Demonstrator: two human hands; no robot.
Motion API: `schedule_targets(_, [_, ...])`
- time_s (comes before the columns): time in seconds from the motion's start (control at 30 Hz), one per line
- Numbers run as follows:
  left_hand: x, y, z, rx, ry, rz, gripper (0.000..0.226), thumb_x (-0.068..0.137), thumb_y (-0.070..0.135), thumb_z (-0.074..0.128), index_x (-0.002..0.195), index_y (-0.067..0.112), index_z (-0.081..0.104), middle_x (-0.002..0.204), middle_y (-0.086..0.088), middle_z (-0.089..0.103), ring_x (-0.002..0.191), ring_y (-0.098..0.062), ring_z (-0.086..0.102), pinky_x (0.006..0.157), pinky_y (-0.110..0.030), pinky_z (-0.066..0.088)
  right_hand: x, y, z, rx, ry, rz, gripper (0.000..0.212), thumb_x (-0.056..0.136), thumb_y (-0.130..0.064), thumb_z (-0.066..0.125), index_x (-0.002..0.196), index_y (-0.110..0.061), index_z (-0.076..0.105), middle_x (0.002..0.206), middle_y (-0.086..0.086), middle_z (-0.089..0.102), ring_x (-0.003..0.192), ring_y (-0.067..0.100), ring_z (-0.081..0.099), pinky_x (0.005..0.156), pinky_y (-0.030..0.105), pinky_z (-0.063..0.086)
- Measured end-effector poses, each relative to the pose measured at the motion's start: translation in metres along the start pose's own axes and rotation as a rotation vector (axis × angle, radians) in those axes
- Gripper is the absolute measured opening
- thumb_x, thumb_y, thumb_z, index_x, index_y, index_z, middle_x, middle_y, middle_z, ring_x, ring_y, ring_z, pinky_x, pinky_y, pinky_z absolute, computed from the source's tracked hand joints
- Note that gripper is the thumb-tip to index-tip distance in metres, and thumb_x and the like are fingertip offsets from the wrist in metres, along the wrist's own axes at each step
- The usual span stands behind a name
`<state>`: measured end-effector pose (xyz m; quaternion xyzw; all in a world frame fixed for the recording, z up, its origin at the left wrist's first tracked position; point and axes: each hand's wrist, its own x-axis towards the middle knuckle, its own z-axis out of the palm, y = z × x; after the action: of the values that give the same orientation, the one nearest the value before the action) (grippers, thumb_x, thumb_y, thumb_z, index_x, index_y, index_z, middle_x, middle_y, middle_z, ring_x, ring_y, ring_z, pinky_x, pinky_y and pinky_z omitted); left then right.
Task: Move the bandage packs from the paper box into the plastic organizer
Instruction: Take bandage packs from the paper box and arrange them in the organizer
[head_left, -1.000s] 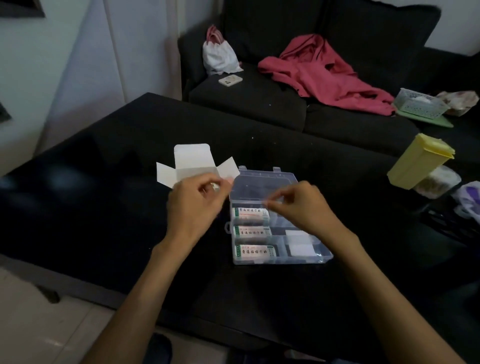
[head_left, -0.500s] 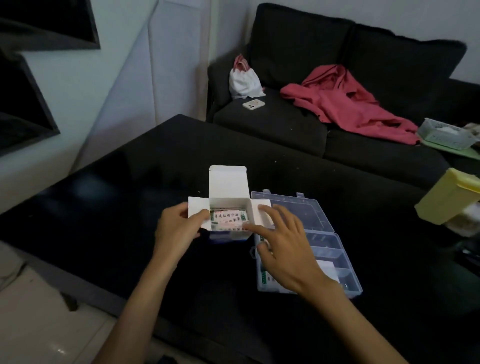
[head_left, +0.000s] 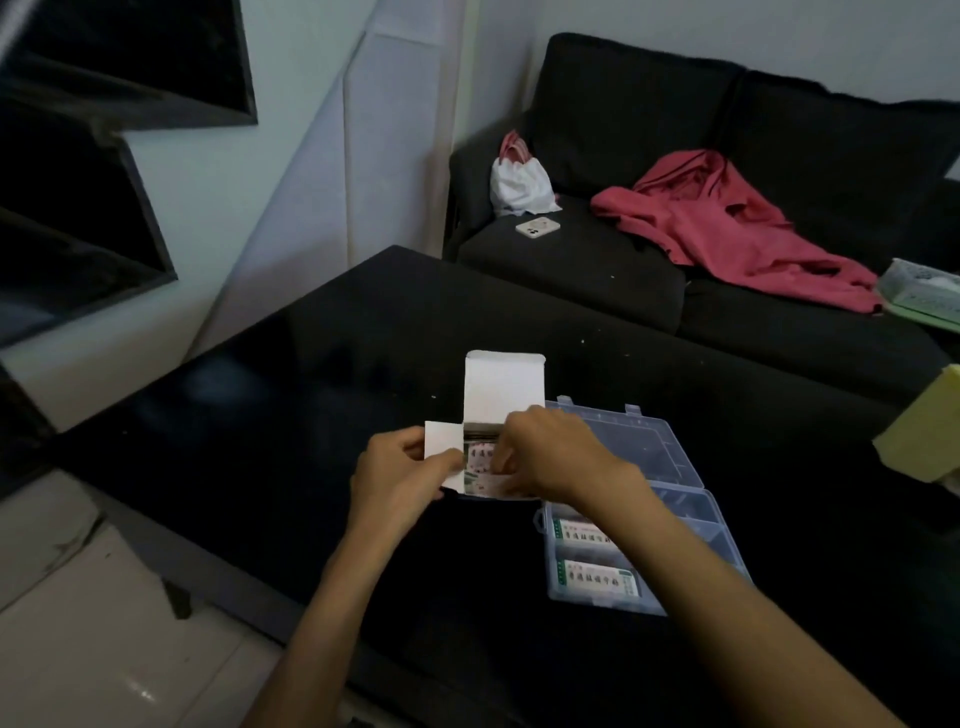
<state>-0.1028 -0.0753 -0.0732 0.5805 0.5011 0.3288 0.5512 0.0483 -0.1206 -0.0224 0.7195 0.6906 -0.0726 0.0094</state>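
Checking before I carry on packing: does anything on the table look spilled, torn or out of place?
Nothing stands out. The paper box is open with its flaps up, both hands at its bandage packs, and the plastic organizer lies open beside it with packs lined up inside. Only pale specks dot the black table.

Right hand (head_left: 553, 454) covering most of the bandage packs (head_left: 480, 467) in the paper box (head_left: 501, 395); fingertips hidden. Forearm hiding part of the plastic organizer (head_left: 649, 447). Yellow container (head_left: 924, 441) cut off at right edge. Pack print unreadable.
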Motion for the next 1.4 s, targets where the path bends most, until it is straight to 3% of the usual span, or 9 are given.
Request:
schedule_targets(0.37, [0.007,-0.003,0.005,0.002,0.111,0.085,0.017,0.081,0.017,0.07,0.083,0.033,0.069,0.084,0.012,0.072,0.076,-0.012,0.07,0.078,-0.043,0.058,-0.005,0.021,0.015,0.356,0.326,-0.028,0.016,0.085,-0.03,0.068,0.097,-0.021,0.073,0.103,-0.009,0.065,0.094,0.003,0.054,0.073,0.015,0.044])
schedule_targets(0.5, [0.014,-0.006,0.006,0.008,0.146,0.104,0.019,0.082,0.022,0.07,0.081,0.04,0.063,0.088,0.014,0.073,0.08,-0.013,0.071,0.077,-0.047,0.057,0.002,0.017,0.028,0.646,0.369,0.092,0.01,0.088,-0.028,0.065,0.093,-0.021,0.07,0.1,-0.007,0.07,0.09,0.002,0.063,0.077,0.028,0.057])
schedule_targets(0.7, [0.018,-0.003,0.01,0.147,0.237,0.097,0.048,0.089,0.029,0.063,0.134,0.024,0.049,0.12,0.007,0.065,0.108,-0.017,0.062,0.094,-0.044,0.049,0.005,0.008,0.016,1.138,0.437,0.254,0.009,0.088,-0.019,0.062,0.097,-0.019,0.066,0.098,-0.002,0.07,0.088,0.009,0.068,0.07,0.02,0.056])
schedule_targets(0.8, [0.005,0.009,0.014,0.235,0.427,0.314,0.05,0.091,0.03,0.059,0.136,0.018,0.043,0.125,0.003,0.056,0.113,-0.015,0.054,0.095,-0.037,0.045,-0.01,0.011,0.007,1.478,0.337,0.344,0.013,0.088,-0.021,0.062,0.099,-0.016,0.068,0.093,0.001,0.072,0.084,0.009,0.069,0.066,0.018,0.053])
schedule_targets(0.87, [-0.011,0.023,0.02,0.191,0.497,0.498,0.026,0.092,0.032,0.054,0.115,0.021,0.054,0.104,0.006,0.061,0.092,-0.008,0.058,0.076,-0.023,0.05,-0.024,0.017,0.008,1.691,0.216,0.373,0.021,0.087,-0.022,0.063,0.105,-0.011,0.068,0.099,0.008,0.072,0.089,0.014,0.069,0.07,0.023,0.053])
schedule_targets(0.97, [-0.029,0.03,0.04,0.155,0.305,0.55,0.027,0.095,0.036,0.048,0.085,0.017,0.064,0.078,0.008,0.067,0.064,-0.002,0.062,0.05,-0.013,0.047,-0.046,0.028,0.017,1.879,0.193,0.4,0.023,0.086,-0.019,0.063,0.106,-0.009,0.069,0.097,0.01,0.072,0.085,0.014,0.069,0.069,0.023,0.055])
schedule_targets(1.13, [-0.037,0.014,0.075,0.329,-0.188,0.197,0.043,0.099,0.047,0.03,0.086,0.026,0.065,0.078,0.006,0.066,0.069,-0.006,0.064,0.068,-0.027,0.055,-0.074,0.043,0.04,1.944,0.202,0.522,0.022,0.081,-0.02,0.068,0.101,-0.011,0.071,0.098,0.009,0.072,0.084,0.013,0.069,0.069,0.023,0.054])
schedule_targets(1.23, [-0.033,0.008,0.089,0.103,-0.402,0.088,0.037,0.1,0.047,0.028,0.091,0.035,0.063,0.09,0.008,0.069,0.085,-0.002,0.066,0.082,-0.029,0.055,-0.083,0.048,0.049,1.874,0.237,0.564,0.019,0.082,-0.019,0.068,0.098,-0.01,0.072,0.094,0.008,0.073,0.082,0.012,0.07,0.066,0.021,0.053])
schedule_targets(1.4, [-0.031,0.012,0.102,-0.107,-0.5,-0.021,0.028,0.102,0.026,0.036,0.119,0.024,0.059,0.106,0.0,0.069,0.098,-0.009,0.066,0.087,-0.025,0.052,-0.08,0.046,0.054,1.388,0.548,0.581,0.015,0.084,-0.02,0.068,0.098,-0.021,0.071,0.088,-0.004,0.073,0.076,0.002,0.069,0.06,0.012,0.051])
